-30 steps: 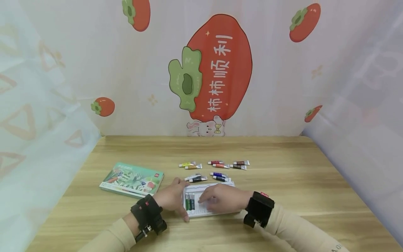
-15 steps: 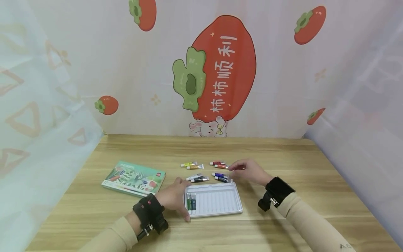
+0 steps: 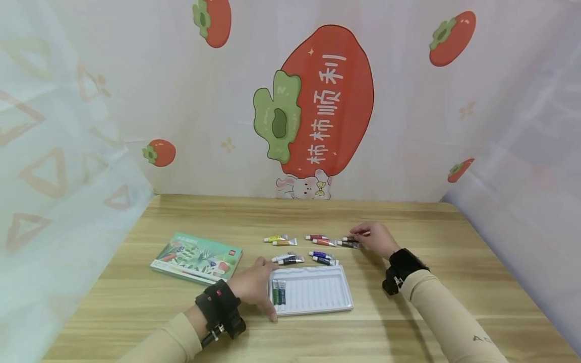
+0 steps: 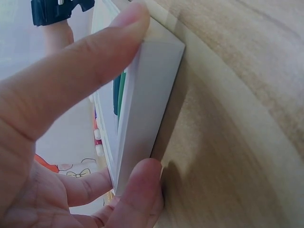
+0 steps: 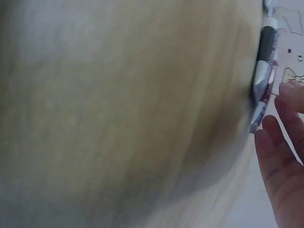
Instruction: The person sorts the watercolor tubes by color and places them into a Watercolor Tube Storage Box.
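In the head view my left hand [image 3: 255,286] holds the left end of a white tray [image 3: 317,293]. Its thumb is at the near corner and its fingers at the far corner, as the left wrist view shows against the tray wall [image 4: 148,90]. A green paint tube [image 3: 276,293] and a dark teal paint tube [image 3: 282,292] lie side by side in the tray's leftmost slots. My right hand [image 3: 379,241] reaches to a pair of paint tubes, one dark red-brown [image 3: 348,238], one blackish-brown [image 3: 347,244]. In the right wrist view its parted fingertips [image 5: 262,137] are right beside them.
Behind the tray lie several more paint tubes in pairs: yellow [image 3: 274,238] and ochre [image 3: 285,242], red [image 3: 316,237] and orange-red [image 3: 323,242], white [image 3: 283,256] and black [image 3: 290,260], blue [image 3: 320,254] and dark blue [image 3: 325,260]. A green illustrated box [image 3: 197,256] lies at left.
My right hand has left the tray and moved right and back to the brown tubes. My left hand has stayed at the tray's left end. The head view has shifted slightly.
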A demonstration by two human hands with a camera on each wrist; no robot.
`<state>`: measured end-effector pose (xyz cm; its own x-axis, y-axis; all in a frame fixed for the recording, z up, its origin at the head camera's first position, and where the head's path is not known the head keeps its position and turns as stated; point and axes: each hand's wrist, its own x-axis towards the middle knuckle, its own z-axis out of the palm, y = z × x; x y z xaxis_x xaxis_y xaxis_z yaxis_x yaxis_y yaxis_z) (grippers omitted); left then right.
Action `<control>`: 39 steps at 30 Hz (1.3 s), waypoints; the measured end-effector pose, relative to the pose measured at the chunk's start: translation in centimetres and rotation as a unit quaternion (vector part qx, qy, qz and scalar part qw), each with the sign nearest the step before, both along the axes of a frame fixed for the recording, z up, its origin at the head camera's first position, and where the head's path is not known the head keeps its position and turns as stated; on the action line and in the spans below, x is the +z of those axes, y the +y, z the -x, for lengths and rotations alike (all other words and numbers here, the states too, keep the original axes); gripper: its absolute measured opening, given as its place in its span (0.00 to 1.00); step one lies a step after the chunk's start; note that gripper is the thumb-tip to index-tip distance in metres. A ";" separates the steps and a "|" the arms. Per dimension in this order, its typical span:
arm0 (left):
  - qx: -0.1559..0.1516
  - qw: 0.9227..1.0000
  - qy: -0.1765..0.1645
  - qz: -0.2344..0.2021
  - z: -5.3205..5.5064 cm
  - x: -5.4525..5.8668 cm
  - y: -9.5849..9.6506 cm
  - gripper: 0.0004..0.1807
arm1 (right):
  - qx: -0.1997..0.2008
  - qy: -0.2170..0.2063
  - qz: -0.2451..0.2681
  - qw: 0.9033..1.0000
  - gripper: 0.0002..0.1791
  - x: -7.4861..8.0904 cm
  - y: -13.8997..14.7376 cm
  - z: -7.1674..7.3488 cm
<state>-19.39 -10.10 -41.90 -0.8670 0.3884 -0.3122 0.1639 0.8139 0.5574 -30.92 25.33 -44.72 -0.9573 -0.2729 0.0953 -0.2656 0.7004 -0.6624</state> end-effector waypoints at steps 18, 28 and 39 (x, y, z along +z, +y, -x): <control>-0.013 1.000 0.006 -0.002 -0.1 0.1 0.0 0.64 | 0.048 0.003 -0.038 0.998 0.09 0.3 0.9 0.4; -0.012 1.000 0.001 0.008 -0.1 0.2 -0.2 0.64 | 0.064 -0.021 -0.056 0.996 0.09 0.7 0.7 0.2; -0.002 1.000 -0.003 0.000 -0.1 0.2 -0.1 0.63 | 0.025 -0.074 -0.027 0.997 0.06 1.0 1.2 0.2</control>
